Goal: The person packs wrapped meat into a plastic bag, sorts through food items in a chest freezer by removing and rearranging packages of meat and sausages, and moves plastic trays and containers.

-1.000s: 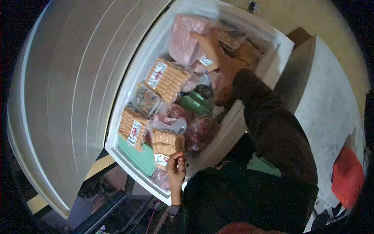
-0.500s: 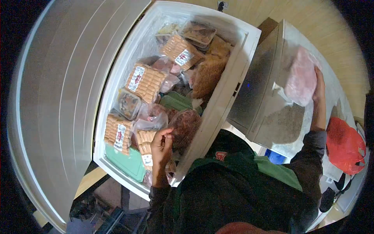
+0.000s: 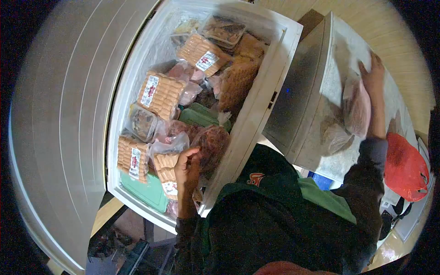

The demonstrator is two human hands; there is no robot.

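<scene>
My right hand [image 3: 375,75] is open, its fingers stretched out past the far end of a bag of pink frozen meat [image 3: 356,106] on the frosted white top [image 3: 341,55] of a cabinet-like unit. My wrist lies along the bag's right side. A clear, loose end of plastic [image 3: 336,137] spreads towards me from the bag. Over the open chest freezer [image 3: 264,110], my left hand [image 3: 187,170] is loosely closed, with nothing visible in it. Beside it are a pack of sausages [image 3: 165,167] and a bag of dark red meat [image 3: 211,145].
More sausage packs [image 3: 161,97], clear food tubs [image 3: 223,30], green-lidded boxes [image 3: 144,190] and a large bag of brown food [image 3: 238,85] fill the freezer. Its raised lid [image 3: 59,114] stands at the left. A red bag [image 3: 404,167] lies beside my right sleeve.
My right hand has moved farther away along the unit's top, its fingers now beyond the pink meat bag. The bag has turned and sits lower. My left hand has barely moved.
</scene>
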